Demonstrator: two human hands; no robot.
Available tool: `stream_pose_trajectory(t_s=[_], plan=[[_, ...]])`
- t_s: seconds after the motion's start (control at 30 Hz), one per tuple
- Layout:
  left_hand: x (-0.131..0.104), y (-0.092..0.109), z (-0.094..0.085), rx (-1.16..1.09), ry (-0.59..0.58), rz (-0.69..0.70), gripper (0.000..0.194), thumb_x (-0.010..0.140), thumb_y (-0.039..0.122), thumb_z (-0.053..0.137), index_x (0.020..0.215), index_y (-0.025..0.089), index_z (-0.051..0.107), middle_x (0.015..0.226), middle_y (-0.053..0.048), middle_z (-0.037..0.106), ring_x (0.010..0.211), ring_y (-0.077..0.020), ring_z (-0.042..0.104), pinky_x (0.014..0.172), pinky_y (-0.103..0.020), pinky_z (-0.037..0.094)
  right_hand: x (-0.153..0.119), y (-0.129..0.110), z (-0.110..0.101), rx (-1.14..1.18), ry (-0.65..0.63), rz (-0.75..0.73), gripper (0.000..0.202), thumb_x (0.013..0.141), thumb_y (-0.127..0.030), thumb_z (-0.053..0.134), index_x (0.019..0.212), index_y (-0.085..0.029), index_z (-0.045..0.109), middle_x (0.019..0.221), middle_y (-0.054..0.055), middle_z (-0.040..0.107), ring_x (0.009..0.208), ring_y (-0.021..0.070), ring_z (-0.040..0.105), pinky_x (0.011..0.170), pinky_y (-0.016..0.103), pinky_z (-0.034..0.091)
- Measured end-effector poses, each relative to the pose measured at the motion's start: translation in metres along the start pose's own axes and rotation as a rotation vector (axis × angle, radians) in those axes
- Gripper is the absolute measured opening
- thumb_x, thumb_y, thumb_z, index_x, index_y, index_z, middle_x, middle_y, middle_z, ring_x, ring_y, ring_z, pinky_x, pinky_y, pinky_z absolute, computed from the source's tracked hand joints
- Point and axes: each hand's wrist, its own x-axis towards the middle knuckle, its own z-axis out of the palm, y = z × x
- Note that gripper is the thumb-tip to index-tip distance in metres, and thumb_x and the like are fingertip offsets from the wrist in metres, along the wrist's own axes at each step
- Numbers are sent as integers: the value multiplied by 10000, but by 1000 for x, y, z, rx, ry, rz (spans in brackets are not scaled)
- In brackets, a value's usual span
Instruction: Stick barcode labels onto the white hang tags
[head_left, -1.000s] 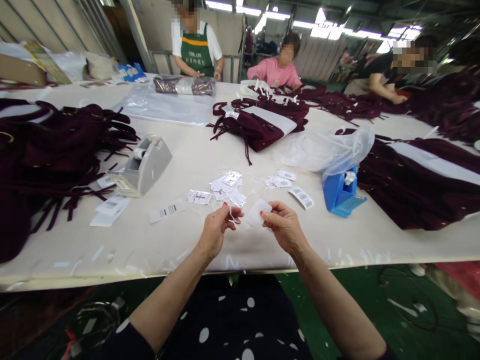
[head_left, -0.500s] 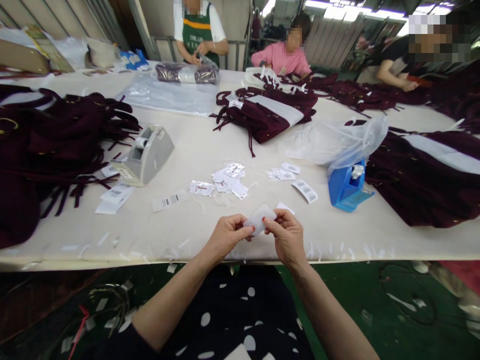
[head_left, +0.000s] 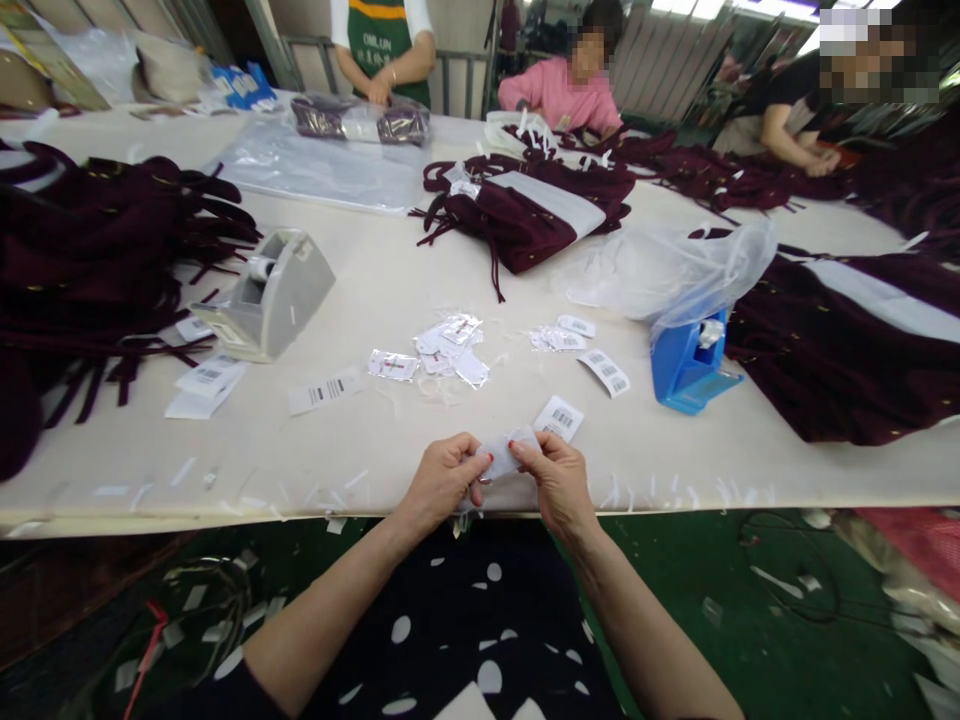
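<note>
Near the table's front edge, my left hand (head_left: 450, 478) and my right hand (head_left: 556, 475) pinch a small whitish tag (head_left: 504, 456) between them, each at one end. Just behind my right hand lies a barcode label (head_left: 561, 416). Beyond the hands is a loose pile of white tags (head_left: 451, 345), with a foil-edged tag (head_left: 393, 365) to its left. More barcode labels (head_left: 604, 371) lie to the right of the pile, and a printed strip (head_left: 325, 390) lies to its left.
A grey tape dispenser (head_left: 281, 295) stands left, a blue one (head_left: 691, 365) right, partly under a clear plastic bag (head_left: 675, 270). Dark maroon bags (head_left: 97, 240) lie at both sides and at the middle back (head_left: 517, 225). Several people work across the table (head_left: 360, 240).
Both hands, still holding the tag, have shifted slightly left. The barcode label behind my right hand shows more fully. The view has shifted a little, and the aproned person's hands have come lower.
</note>
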Motion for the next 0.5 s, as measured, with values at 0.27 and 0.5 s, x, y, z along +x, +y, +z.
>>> stream_pose_trajectory(t_s=[0.27, 0.5], plan=[[3, 3, 6, -38, -57, 21, 205, 729, 349, 566, 695, 153, 514, 432, 54, 532, 374, -65, 451, 424, -173, 314, -4, 2, 2, 12, 50, -5, 192, 561, -280, 755, 636, -170, 616, 543, -48, 543, 525, 82, 431, 523, 219, 337], [6, -5, 11, -190, 91, 58, 216, 676, 339, 629, 670, 133, 563, 380, 89, 418, 347, -31, 330, 383, -160, 237, -8, 4, 0, -189, 10, -117, 183, 637, -342, 699, 678, -176, 633, 576, -48, 545, 554, 91, 454, 547, 222, 364]])
